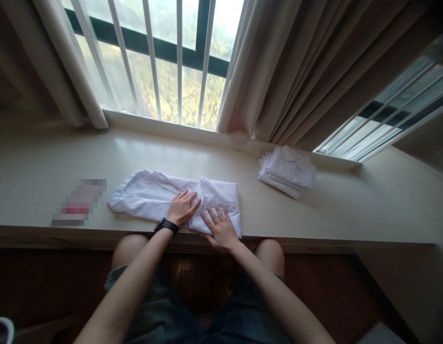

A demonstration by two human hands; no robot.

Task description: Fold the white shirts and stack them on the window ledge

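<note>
1. White fabric, thin and creased, makes up the garment (pixel 146 193) lying near the front edge of the worktop (pixel 336 217), straight ahead of the person; its right part is a layered, squarish block, its left part a longer, flatter stretch.
2. Left hand (pixel 184 208), with a dark watch (pixel 166 226) at the wrist, rests palm down where the block meets that stretch, fingers extended and gripping nothing that shows.
3. Right hand (pixel 221 231) lies open on the block, fingers spread, its heel by the worktop's edge.
4. The step in hand appears to be pressing the folded layers flat and even.
5. Bringing the left stretch over the block would call for lifting its far end while one palm keeps the layers aligned.
6. A folded white stack (pixel 288 172) sits farther back on the right, apart from both hands.
</note>
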